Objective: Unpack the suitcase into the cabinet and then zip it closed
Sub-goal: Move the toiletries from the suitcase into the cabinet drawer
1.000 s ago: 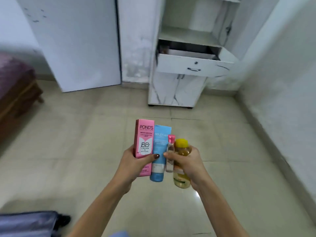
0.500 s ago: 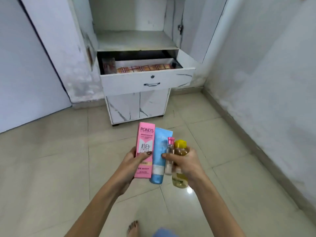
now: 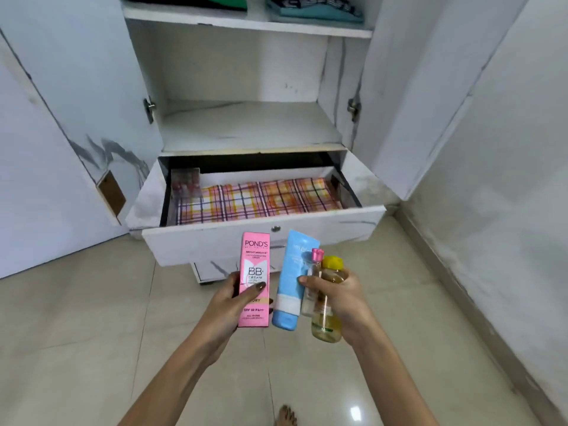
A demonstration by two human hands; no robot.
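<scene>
Head view: the cabinet (image 3: pixel 246 124) and its open drawer (image 3: pixel 322 232) stand closer than before. Left grip (image 3: pixel 229 302) curls round the pink box (image 3: pixel 255 272). Right grip (image 3: pixel 341 298) clutches the blue tube (image 3: pixel 292 281), vial (image 3: pixel 313 269) and yellow-capped bottle (image 3: pixel 327 327) just before the drawer. The folded clothes (image 3: pixel 313 10) are cut off above.

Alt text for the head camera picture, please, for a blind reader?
The left hand holds a pink cream box, the right hand a yellow-capped bottle, with a blue tube and pink-capped bottle between them, before an open, check-lined cabinet drawer.
</scene>
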